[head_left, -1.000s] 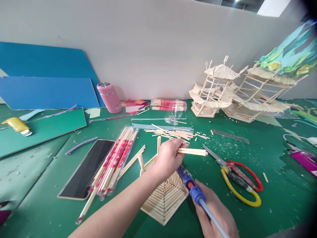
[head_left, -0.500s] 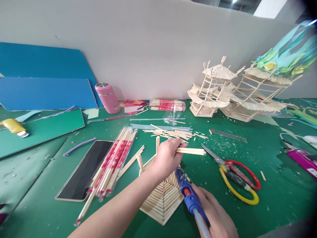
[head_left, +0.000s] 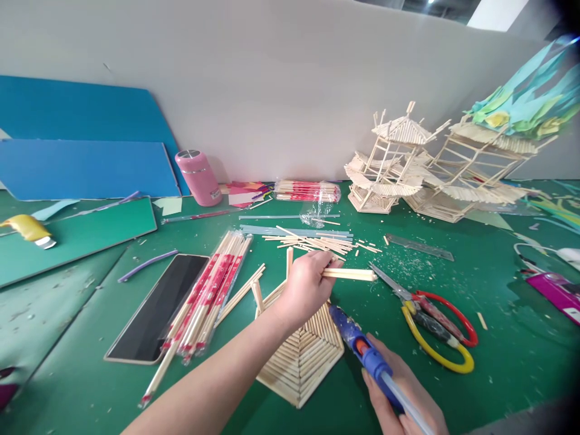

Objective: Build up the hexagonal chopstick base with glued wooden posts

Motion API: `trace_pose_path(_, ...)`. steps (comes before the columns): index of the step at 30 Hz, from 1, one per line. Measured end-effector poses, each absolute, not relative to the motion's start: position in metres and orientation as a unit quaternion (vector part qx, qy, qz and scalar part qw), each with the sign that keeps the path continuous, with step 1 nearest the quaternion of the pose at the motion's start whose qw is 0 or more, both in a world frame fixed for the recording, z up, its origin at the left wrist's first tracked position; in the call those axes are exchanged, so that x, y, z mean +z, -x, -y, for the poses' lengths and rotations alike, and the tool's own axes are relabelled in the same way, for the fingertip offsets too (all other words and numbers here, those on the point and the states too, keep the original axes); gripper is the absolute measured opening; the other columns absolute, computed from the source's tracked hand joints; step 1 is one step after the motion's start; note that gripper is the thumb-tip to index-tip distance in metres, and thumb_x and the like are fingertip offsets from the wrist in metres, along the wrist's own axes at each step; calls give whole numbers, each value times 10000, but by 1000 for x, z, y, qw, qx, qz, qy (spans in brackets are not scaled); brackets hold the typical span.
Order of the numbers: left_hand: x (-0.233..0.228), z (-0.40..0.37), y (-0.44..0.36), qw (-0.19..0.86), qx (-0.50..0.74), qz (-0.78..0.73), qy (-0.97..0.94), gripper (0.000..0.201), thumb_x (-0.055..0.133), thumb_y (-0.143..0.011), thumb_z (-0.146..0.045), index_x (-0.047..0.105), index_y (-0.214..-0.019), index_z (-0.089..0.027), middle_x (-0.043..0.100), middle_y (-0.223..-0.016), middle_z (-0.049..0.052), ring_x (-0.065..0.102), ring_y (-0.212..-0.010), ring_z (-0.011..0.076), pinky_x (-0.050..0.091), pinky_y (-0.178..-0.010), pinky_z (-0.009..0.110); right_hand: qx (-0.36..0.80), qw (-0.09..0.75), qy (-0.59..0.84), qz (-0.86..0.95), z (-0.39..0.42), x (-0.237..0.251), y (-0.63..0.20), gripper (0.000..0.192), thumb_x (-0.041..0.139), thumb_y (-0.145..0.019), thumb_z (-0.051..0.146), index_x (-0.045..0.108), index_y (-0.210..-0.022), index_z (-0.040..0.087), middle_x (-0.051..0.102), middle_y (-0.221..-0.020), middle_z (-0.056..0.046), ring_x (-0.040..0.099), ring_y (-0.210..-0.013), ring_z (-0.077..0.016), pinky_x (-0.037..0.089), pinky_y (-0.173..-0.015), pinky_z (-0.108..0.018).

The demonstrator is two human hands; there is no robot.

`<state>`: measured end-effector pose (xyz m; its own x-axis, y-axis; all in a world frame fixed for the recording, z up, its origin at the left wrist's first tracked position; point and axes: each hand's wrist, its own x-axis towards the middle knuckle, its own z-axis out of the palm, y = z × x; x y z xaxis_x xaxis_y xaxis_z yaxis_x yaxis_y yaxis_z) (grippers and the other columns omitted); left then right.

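Observation:
My left hand is closed round a short bundle of wooden sticks, whose free end points right. It is above the far side of a hexagonal stick base, which has short upright posts at its far left edge. The hand and forearm hide part of the base. My right hand grips a blue hot glue gun with a clear glue stick in its back. The gun's nozzle is beside the base's right edge, below the bundle.
Scissors lie open on the right. Wrapped chopsticks and a phone lie on the left. Loose sticks and clear glue sticks are farther back. Stick pavilions and a pink flask stand by the wall.
My right hand has drawn the glue gun right and slightly down, off the base's right part. My left hand and the bundle have stayed nearly still.

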<state>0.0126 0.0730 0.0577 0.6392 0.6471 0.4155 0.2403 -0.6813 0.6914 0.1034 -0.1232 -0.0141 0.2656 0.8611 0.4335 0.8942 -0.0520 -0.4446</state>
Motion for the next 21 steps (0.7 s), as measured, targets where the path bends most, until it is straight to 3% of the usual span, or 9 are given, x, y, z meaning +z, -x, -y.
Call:
trace_pose_path(6, 56, -74, -13, 298, 338, -265, -853, 287, 410, -807, -144, 431, -521, -171, 414, -496, -38, 366, -477, 89, 291, -471, 215, -16, 334, 718, 610, 121, -9, -108, 339, 487, -799, 229, 498, -1124, 134, 633, -1014, -121, 630, -895, -220, 539, -677, -219)
trace_pose_path(14, 57, -72, -12, 297, 341, -269, -850, 279, 413, -804, -140, 429, -527, -171, 414, -500, -37, 366, -473, 87, 287, -459, 211, -25, 343, 734, 586, 119, 6, -107, 298, 469, -818, 354, 593, -1036, 194, 681, -911, -81, 670, -726, -216, 554, -546, -223)
trace_pose_path(21, 57, -73, -12, 297, 342, -271, -850, 286, 415, -802, -135, 416, -519, -172, 397, -495, -41, 361, -471, 86, 278, -456, 210, -34, 341, 732, 589, 118, 6, -107, 305, 455, -821, 372, 607, -1011, 190, 682, -901, -86, 670, -718, -223, 553, -542, -233)
